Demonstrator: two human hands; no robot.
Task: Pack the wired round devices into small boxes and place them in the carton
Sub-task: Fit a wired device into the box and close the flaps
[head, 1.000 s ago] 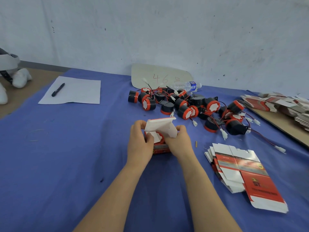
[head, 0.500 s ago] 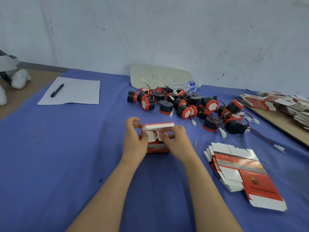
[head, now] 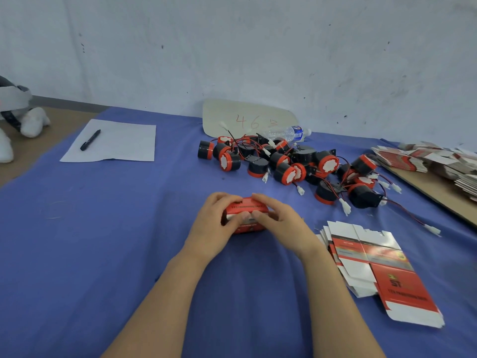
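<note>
Curling over the top of one small red box, the fingers of the left hand and right hand gripped its ends, thumbs meeting on the near face. It sat on the blue cloth, long axis running nine to three. At one o'clock lay tangled wired round devices, too overlapped to count; at four o'clock, one stack of flat boxes.

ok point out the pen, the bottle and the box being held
pen (head: 90, 140): head view, middle of its barrel
bottle (head: 284, 135): head view, clear body
box (head: 246, 204): head view, red top face
</note>
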